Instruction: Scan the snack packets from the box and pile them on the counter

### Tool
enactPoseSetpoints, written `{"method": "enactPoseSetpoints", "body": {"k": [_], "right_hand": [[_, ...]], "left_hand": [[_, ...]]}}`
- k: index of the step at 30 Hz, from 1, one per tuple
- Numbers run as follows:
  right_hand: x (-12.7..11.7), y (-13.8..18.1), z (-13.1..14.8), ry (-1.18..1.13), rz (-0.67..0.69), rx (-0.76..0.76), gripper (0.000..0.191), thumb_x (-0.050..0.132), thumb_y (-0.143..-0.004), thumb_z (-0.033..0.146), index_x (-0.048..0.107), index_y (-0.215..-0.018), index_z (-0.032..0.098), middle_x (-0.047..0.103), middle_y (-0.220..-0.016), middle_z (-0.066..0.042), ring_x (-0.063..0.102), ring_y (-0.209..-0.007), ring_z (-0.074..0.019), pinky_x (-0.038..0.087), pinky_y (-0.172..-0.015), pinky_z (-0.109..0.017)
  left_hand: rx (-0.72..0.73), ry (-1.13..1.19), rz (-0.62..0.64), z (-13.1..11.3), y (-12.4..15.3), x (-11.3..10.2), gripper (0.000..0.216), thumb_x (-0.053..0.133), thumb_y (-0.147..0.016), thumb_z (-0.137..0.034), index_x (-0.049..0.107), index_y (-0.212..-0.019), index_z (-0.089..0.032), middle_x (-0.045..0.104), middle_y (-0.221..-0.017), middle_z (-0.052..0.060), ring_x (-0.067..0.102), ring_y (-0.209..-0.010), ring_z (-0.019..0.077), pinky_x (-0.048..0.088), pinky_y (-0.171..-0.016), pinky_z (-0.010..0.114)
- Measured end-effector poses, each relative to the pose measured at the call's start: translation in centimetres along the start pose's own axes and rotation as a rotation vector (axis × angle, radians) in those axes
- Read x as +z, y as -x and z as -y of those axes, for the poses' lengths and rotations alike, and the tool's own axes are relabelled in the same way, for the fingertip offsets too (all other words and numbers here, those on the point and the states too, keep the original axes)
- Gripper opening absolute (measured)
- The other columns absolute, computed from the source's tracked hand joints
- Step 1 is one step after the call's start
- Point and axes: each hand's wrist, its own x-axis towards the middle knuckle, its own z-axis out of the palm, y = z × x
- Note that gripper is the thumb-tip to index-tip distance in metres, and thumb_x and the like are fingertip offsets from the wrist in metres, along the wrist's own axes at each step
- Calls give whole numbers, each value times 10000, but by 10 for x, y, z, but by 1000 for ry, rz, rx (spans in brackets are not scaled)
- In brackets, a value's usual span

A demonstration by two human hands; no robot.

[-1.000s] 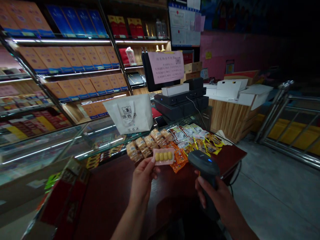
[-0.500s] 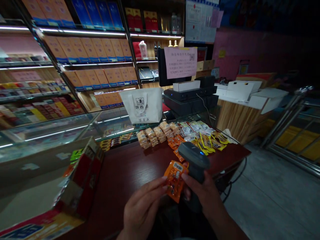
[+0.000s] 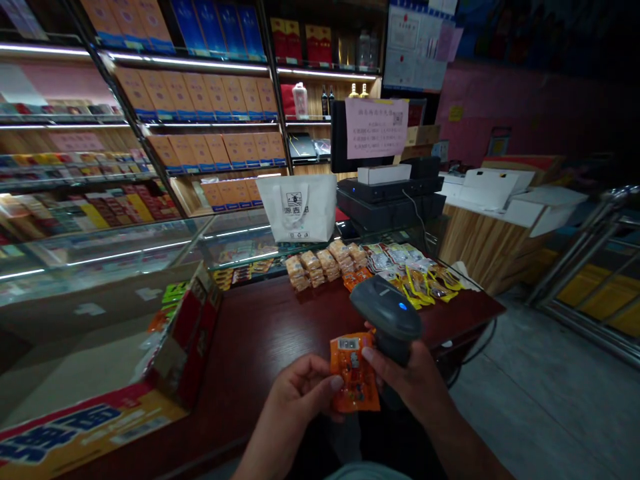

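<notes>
In front of my body, my left hand [image 3: 299, 395] pinches the left edge of a small orange snack packet [image 3: 356, 381] between thumb and fingers. A white barcode label [image 3: 349, 343] shows at the packet's upper end. My right hand [image 3: 419, 385] is wrapped round the handle of a dark grey barcode scanner [image 3: 384, 308], and its thumb presses on the packet's right side. A blue light glows on top of the scanner's head. Beyond it, several orange packets [image 3: 354, 278] lie on the dark red tabletop [image 3: 265, 327], partly hidden by the scanner.
Stacked beige snack packs [image 3: 320, 265], silver packets [image 3: 395, 253] and yellow packets [image 3: 425, 283] line the table's far side. An open carton [image 3: 200, 320] stands at left. Behind are a white bag [image 3: 305, 207], a glass counter [image 3: 150, 243] and a till [image 3: 390, 193]. A metal railing [image 3: 575, 253] is at right.
The orange packet has turned more upright, its barcode end now level at the top. My left fingers, stretched along its edge before, now grip it with the thumb in front. The view has shifted slightly left.
</notes>
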Motion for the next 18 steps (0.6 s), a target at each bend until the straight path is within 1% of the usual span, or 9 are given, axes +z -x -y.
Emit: {"method": "enactPoseSetpoints", "body": {"k": [2,4,6,8,10,12,15,18], "right_hand": [[3,-6,0,17,5,-4,442,817,-729,572,677,-858,173,598,-526,36,527,-446,-130,452,-462,-249],[5,-12,-1,33,33,-2,456,777,-771,601,654,-855,171,574,-503,41,507,-429,-124,437,-463,-249],[8,-17,-4,53,96,5,472,715,-821,635,638,-842,169,560,-486,38,493,-418,-120,415,-459,-246],[12,-21,-8,60,195,18,492,647,-869,656,630,-820,167,550,-484,32,486,-422,-117,396,-463,-244],[18,-24,-12,57,288,51,519,611,-886,675,629,-808,163,537,-493,32,474,-428,-109,376,-465,-238],[28,-28,-14,38,332,87,549,607,-869,705,625,-796,161,512,-491,40,444,-422,-98,351,-462,-232],[44,-38,-14,8,335,132,602,623,-812,766,608,-784,165,489,-494,48,410,-417,-87,318,-454,-224],[56,-49,-11,23,347,170,634,625,-777,802,601,-767,169,482,-487,47,404,-418,-85,316,-461,-223]], "left_hand": [[60,-23,-106,-4,-8,-5,406,897,-607,-476,673,-716,-155,708,-627,33,635,-520,135,532,-503,219],[160,-68,-243,-9,-19,-13,373,891,-614,-452,691,-720,-155,710,-644,24,634,-536,127,525,-517,206],[260,-105,-355,-14,-33,-22,342,875,-633,-431,708,-747,-156,720,-679,26,639,-549,131,521,-513,208],[316,-101,-432,-17,-47,-31,331,854,-658,-431,718,-783,-157,729,-712,32,653,-566,146,527,-509,220],[329,-79,-485,-19,-59,-40,332,842,-677,-430,725,-821,-155,736,-733,40,666,-587,154,542,-527,232],[331,-60,-511,-20,-70,-48,340,844,-677,-425,734,-848,-152,749,-766,50,674,-609,156,560,-561,242],[333,-48,-520,-19,-82,-59,366,845,-670,-431,747,-881,-148,761,-802,62,679,-639,162,572,-587,253],[330,-38,-537,-19,-91,-68,375,848,-665,-430,753,-894,-148,756,-781,58,685,-646,171,576,-591,261]]}}
